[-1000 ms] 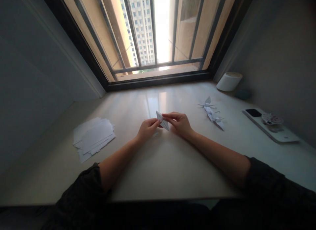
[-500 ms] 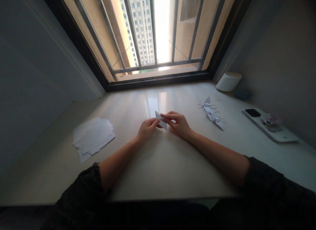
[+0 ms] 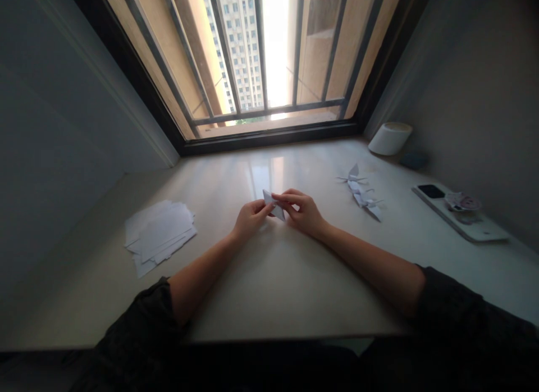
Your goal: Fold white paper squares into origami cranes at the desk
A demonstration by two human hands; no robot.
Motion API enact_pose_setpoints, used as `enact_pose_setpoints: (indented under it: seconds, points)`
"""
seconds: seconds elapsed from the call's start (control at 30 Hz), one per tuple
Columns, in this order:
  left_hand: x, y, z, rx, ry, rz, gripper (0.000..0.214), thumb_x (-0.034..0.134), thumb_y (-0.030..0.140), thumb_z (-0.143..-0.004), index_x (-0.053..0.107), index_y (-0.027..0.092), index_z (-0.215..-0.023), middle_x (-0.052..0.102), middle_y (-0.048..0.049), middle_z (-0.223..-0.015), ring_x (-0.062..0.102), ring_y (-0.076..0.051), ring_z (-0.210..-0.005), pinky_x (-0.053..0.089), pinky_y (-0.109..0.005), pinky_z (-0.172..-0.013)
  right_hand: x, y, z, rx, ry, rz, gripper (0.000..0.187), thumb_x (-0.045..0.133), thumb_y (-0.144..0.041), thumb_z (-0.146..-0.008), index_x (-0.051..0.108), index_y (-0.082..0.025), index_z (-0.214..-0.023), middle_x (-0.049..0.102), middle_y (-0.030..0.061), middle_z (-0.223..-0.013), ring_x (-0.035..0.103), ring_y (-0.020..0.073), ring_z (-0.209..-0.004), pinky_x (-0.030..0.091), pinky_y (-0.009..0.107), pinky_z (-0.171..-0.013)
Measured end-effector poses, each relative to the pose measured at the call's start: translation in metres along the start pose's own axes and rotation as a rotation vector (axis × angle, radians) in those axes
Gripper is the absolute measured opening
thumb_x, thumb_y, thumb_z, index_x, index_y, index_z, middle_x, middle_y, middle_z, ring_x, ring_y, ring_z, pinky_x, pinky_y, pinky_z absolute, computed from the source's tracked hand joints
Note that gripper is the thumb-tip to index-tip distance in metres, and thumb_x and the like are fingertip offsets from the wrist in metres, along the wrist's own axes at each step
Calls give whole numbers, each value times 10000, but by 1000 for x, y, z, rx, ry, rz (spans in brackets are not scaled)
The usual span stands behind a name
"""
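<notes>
Above the white countertop (image 3: 290, 294), the left hand (image 3: 249, 217) and right hand (image 3: 305, 214) both pinch one small folded paper (image 3: 279, 213); paper cranes (image 3: 359, 195) lie off right, loose sheets (image 3: 163, 233) left.

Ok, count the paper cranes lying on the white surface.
2 visible, right of the right hand: a farther crane toward the window and a nearer crane beside it. They crowd together, so more may be hidden.

Left hand (image 3: 252, 217) and right hand (image 3: 304, 213) pinch close together, both forearms (image 3: 373, 261) slanted inward.
</notes>
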State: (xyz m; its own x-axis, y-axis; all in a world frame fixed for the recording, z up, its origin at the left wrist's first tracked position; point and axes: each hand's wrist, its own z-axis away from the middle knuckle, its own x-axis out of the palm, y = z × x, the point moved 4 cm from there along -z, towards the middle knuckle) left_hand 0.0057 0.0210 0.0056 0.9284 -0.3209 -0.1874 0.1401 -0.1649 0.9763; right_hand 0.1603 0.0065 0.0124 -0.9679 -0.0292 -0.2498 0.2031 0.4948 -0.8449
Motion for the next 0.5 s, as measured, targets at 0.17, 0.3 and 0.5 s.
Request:
enact_pose_setpoints:
  seconds: [0.17,0.3,0.5]
  points:
    - [-5,-1,1,-12,110,41,388,640,513,-775,708,132,-796,640,-12,-694,535,-128,-635,386,-233,-589,0,12,0,193,47,-78,354,643,-465,-802,705,-202,-1030,665,36,-822,601,150,-726,479,287,-678]
    - [-6,0,3,-9,123,-7,378,652,503,-769,706,130,-733,603,-6,-643,510,-126,-624,368,-232,-571,2,16,1,329,3,-110,406,682,-572,-717,676,-166,-725,642,20,-672,545,121,-535,429,257,-523]
    - [-3,2,3,61,76,-103,396,592,498,-822,680,130,-707,615,-18,-700,525,-141,-672,394,-254,-631,1,18,1,344,47,-155,443,712,-600,-660,708,-173,-778,652,19,-666,532,119,-510,415,246,-471]
